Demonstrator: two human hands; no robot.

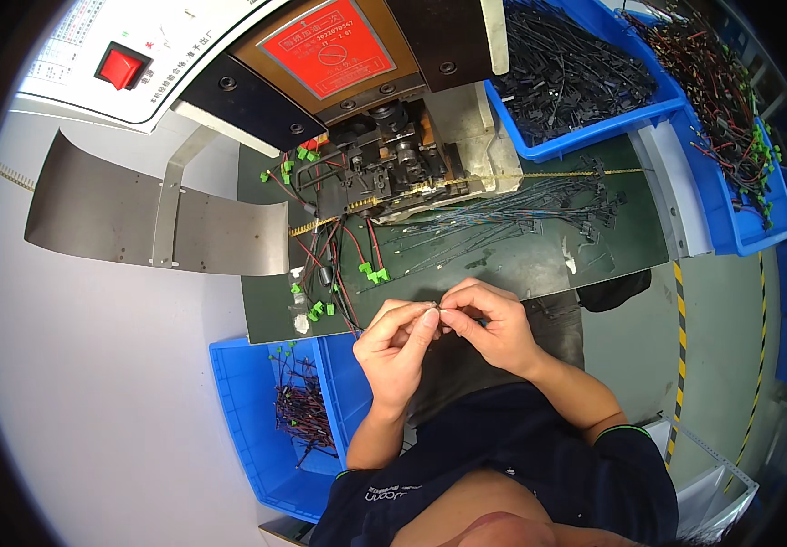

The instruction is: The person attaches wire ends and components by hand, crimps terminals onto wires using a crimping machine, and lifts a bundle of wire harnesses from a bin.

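Note:
My left hand [395, 348] and my right hand [495, 324] meet fingertip to fingertip just off the front edge of the green work surface [493, 273]. Both pinch something tiny and dark between thumbs and forefingers; its kind is too small to make out. Just beyond the left hand lie red and black wires with green connectors [373, 273]. A spread of thin black wires [503, 219] rests on the surface past the right hand. Behind them stands a crimping press [402, 155], with a brass terminal strip [348, 211] running through its tooling.
A curved metal guide [156, 211] juts out on the left. Blue bins hold black wires [576, 82] at the back right and red-black wires with green connectors [730, 128] farther right. Another blue bin [252, 428] with wires sits below left. A red switch [122, 67] is on the machine.

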